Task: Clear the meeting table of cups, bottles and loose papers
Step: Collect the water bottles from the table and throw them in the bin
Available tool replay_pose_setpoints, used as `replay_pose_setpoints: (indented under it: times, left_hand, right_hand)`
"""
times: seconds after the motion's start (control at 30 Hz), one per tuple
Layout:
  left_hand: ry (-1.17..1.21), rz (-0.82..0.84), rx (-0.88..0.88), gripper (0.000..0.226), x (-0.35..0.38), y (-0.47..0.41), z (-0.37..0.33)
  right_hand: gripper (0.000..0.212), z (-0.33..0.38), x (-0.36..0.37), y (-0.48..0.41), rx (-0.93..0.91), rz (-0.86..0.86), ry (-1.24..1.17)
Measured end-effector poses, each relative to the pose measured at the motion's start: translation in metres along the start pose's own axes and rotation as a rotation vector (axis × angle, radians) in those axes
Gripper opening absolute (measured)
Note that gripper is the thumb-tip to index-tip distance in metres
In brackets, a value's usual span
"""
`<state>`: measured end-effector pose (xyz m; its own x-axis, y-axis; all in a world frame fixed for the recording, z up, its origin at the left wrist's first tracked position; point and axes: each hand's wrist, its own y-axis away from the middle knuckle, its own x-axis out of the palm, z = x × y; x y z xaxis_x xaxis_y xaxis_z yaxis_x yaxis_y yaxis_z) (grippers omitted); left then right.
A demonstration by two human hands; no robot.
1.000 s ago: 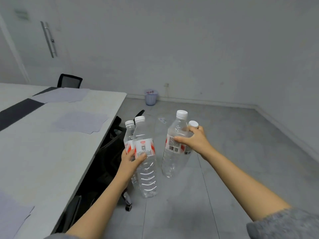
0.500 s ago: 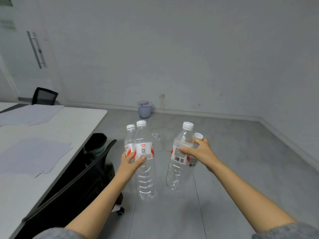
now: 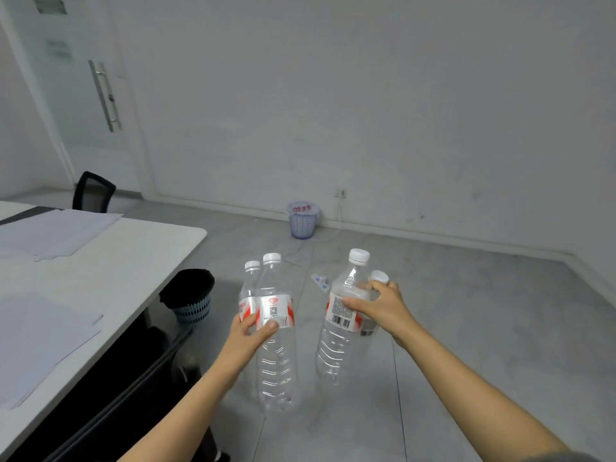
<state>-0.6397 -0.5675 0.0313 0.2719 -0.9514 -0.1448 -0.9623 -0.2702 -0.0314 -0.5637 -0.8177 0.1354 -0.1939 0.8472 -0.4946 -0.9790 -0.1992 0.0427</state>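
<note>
My left hand [image 3: 250,335] grips two clear plastic water bottles side by side: a front bottle [image 3: 277,361] with a red-and-white label and a second bottle [image 3: 248,288] behind it. My right hand [image 3: 383,308] grips another pair, a large clear bottle [image 3: 336,348] with a barcode label and a further bottle [image 3: 378,278] mostly hidden behind the fingers. All four are upright, capped in white and held over the grey floor. The white meeting table [image 3: 140,261] lies at the left with loose papers [image 3: 56,233] and a nearer sheet [image 3: 40,331] on it.
A black-lined blue bin [image 3: 191,295] stands under the table corner. A pale lilac basket [image 3: 302,220] sits at the far wall, with a power strip [image 3: 320,282] on the floor before it. A black chair [image 3: 93,191] stands near the door [image 3: 76,95]. A dark chair [image 3: 133,388] is tucked against the table.
The view has moved forward and to the right, so the table has slid left and the far basket looks closer. Both hands keep holding their bottles.
</note>
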Motion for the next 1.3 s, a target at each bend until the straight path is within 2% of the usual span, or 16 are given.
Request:
replay_pose_setpoints:
  times: [0.27,0.4,0.57,0.67,0.73,0.83,0.9,1.03,1.1,1.3]
  left_hand:
    - [0.051,-0.050,-0.006,0.096,-0.003,-0.168,0.000]
    - [0.053,-0.035,-0.051,0.087,0.004,-0.222,0.013]
    - [0.030,-0.067,-0.148,0.091,0.011,-0.265,0.027]
    - [0.036,-0.089,-0.171,0.074,0.009,-0.298,0.040]
    - [0.022,-0.126,-0.192,0.076,0.007,-0.327,0.056]
    - [-0.016,-0.165,-0.236,0.063,0.006,-0.378,0.065]
    - [-0.024,-0.172,-0.237,0.066,0.003,-0.404,0.076]
    - [-0.033,-0.321,-0.309,0.059,-0.006,-0.463,0.089]
    - [-0.015,-0.368,-0.296,0.053,-0.006,-0.475,0.080]
    - [0.039,-0.493,-0.323,0.052,-0.019,-0.511,0.072]
  right_hand:
    - [0.054,0.036,0.016,-0.171,-0.062,0.088,0.054]
    - [0.054,0.031,0.026,-0.235,-0.025,0.101,0.052]
    - [0.055,0.010,0.042,-0.302,0.029,0.169,0.043]
    - [0.052,0.004,0.052,-0.349,0.036,0.201,0.038]
    - [0.051,0.003,0.060,-0.386,0.018,0.216,0.033]
    - [0.050,0.004,0.069,-0.456,-0.028,0.268,0.022]
    - [0.050,0.010,0.073,-0.501,-0.050,0.302,0.019]
    - [0.051,0.025,0.090,-0.582,-0.047,0.404,0.037]
    - [0.053,0.029,0.104,-0.605,-0.069,0.456,0.066]
    - [0.057,0.043,0.174,-0.659,-0.080,0.623,0.115]
